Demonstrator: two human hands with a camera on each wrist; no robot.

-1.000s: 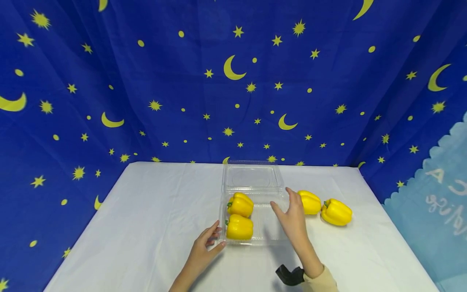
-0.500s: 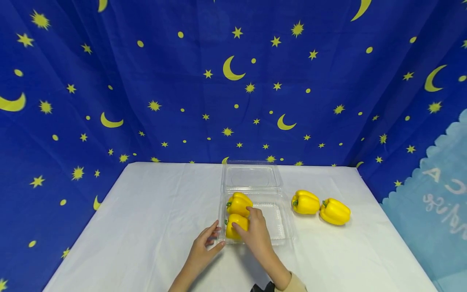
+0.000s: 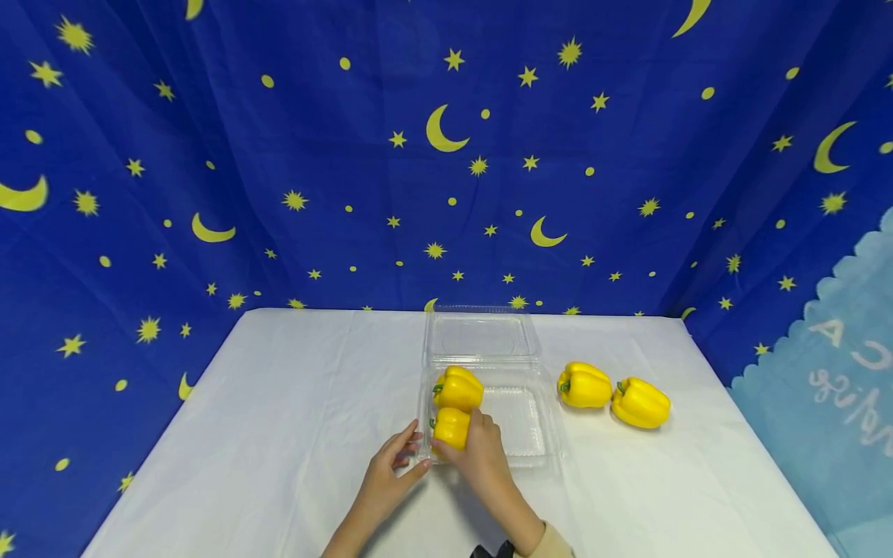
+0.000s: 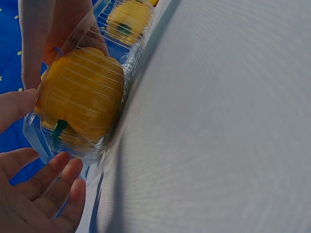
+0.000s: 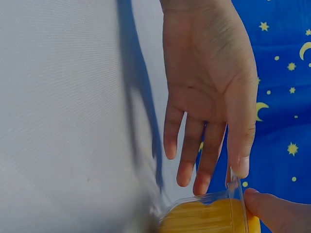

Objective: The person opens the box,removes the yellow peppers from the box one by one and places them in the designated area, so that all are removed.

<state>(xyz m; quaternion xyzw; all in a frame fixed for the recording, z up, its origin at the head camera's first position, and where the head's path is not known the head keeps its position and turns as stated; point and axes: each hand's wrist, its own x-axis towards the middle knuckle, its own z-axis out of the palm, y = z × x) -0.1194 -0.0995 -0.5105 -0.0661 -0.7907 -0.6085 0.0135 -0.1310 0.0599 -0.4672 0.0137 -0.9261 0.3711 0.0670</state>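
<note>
Near-left in the plastic clamshell (image 3: 516,422), a yellow bell pepper (image 3: 449,428), clamped by the right hand (image 3: 484,456), is seemingly being settled before release, the left hand (image 3: 386,471) being held alongside, fingers apart.

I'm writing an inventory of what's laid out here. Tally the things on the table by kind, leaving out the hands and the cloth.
Clear plastic box, lid open: 1
Yellow peppers, two in the box and two on the white table: 4
Total: 5
</note>
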